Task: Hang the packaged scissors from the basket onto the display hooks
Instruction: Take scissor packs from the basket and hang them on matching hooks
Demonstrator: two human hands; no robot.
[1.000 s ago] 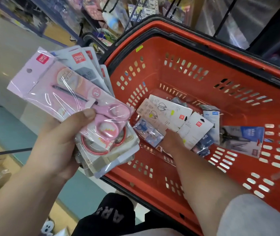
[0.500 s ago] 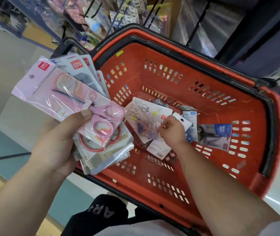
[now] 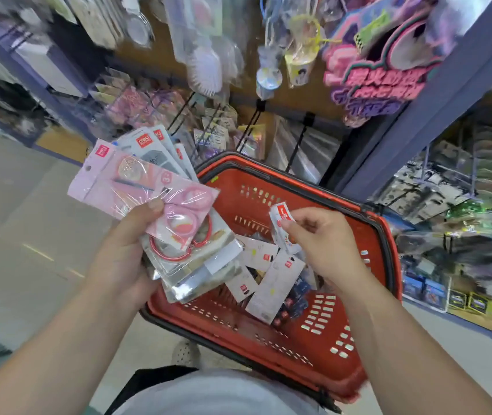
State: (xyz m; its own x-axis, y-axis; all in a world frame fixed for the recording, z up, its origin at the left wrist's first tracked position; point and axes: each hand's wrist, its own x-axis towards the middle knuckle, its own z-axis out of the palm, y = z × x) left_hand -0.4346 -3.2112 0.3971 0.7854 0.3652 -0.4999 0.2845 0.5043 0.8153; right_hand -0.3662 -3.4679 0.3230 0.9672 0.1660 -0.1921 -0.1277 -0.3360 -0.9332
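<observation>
Packaged scissors lie loose on the floor of the basket, low and between your hands. Left hand grips a fanned stack of them, thumb across the pink pack on top. Right hand pinches one small pack between thumb and fingertips, just above the basket. Hands are apart, both loaded.

Key geometry: display hooks are ahead and above, past the basket's far rim, rods sloping out toward you. Small pack's long axis runs roughly up-down with the red-logo header end on top, i.e. on the hooks' side. I'd lead with the right hand: the rods are nearly straight ahead of it and it carries a single pack. Left stack fans up and to the left, headers angled off the rods, so it needs a turn first.

Can't tell whether the small pack has a clear hang hole; it's blurred. Pink pack's hole shows fine.

Next move as I read it: right hand up and forward, header square to a rod tip, slide on. Risk: the film pack flexes and misses the tip.
</observation>
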